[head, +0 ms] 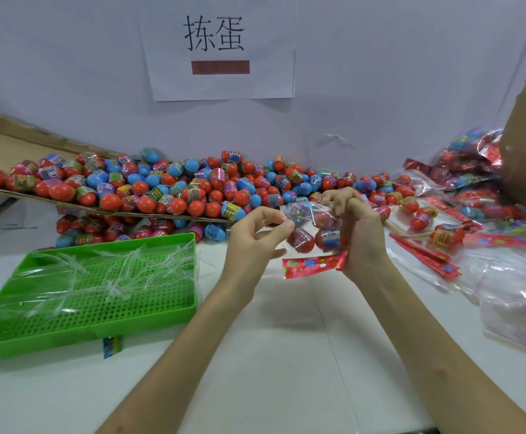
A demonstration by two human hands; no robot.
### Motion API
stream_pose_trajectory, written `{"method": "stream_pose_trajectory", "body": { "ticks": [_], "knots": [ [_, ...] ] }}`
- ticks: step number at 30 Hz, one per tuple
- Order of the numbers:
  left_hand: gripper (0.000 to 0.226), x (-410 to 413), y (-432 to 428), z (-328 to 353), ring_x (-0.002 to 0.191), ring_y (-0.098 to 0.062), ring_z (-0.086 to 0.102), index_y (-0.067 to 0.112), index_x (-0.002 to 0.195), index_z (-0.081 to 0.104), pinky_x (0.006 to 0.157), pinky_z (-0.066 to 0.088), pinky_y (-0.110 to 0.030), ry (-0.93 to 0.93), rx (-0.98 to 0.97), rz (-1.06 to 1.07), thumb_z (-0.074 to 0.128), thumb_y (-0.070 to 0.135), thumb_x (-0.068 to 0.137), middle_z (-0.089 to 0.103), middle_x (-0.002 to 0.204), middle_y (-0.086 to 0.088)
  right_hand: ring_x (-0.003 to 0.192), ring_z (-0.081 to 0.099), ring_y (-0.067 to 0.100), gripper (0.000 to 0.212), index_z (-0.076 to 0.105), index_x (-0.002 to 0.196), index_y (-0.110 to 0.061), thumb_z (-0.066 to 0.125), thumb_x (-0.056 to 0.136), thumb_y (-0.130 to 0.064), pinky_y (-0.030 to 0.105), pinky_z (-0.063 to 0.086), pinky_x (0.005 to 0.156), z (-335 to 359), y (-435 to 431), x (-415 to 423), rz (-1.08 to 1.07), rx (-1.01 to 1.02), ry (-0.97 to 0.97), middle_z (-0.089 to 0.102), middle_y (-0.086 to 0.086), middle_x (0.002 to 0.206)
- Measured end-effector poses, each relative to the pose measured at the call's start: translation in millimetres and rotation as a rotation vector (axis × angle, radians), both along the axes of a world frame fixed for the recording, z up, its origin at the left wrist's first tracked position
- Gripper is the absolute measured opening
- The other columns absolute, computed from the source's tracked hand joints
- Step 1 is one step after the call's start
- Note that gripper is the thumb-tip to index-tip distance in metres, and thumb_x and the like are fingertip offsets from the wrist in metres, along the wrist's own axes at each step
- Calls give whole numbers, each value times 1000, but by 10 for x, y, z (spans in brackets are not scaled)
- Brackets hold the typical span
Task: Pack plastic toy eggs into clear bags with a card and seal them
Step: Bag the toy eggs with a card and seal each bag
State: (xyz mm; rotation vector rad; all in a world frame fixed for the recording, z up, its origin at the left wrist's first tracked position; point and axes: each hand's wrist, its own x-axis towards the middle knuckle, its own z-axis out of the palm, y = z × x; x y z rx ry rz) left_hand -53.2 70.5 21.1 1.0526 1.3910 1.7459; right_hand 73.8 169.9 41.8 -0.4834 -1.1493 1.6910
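Clear bag [310, 214] with toy eggs [329, 239] inside is hanging at one o'clock over the tabletop [286, 339], left hand [255, 236] pinching its mouth in a narrow grip, right hand [360, 227] clutching bag and red card [313, 264], which probably is going in next.

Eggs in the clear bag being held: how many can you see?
3 for sure in the clear bag: lower-left egg, lower-right egg, upper egg beside the right hand. A purplish shape at upper left may be a fourth; the hand could hide more.
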Motion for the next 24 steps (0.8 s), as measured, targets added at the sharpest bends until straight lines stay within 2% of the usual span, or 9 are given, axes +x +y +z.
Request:
{"method": "stream_pose_trajectory", "body": {
  "ticks": [5,11,15,18,24],
  "knots": [
    [10,3,14,-5,95,-19,75,14,90,70,77,65,-38,32,-64,-1,73,21,95,75,107,-8,80,54,15,45,53,53,-19,34,87,3,33,52,78,11,24,26,-51,17,-28,59,2,79],
    [15,-22,10,36,104,-22,74,15,101,71,81,64,-45,-110,-118,-205,62,27,102,77,101,-4,72,57,12,45,52,52,-20,34,88,0,29,56,66,-21,23,26,10,-58,36,60,-1,75],
    [22,-42,-23,91,92,-18,73,9,110,68,70,63,-36,-292,-114,-375,60,27,100,76,102,-3,74,55,13,48,52,50,-20,32,89,-1,28,54,66,-25,26,21,21,-67,34,59,0,77],
    [21,-30,-24,76,93,-21,73,3,112,64,68,62,-33,-282,-102,-371,56,21,104,73,103,-9,75,56,13,48,52,50,-20,32,91,-3,29,55,69,-31,28,30,16,-90,32,60,0,77],
    [11,-24,-2,37,98,-26,70,6,102,58,72,63,-36,-255,-84,-365,54,16,104,67,108,-17,67,60,10,39,51,53,-18,34,85,-2,27,57,65,-30,30,58,37,-134,58,61,-2,75]
  ]
}}
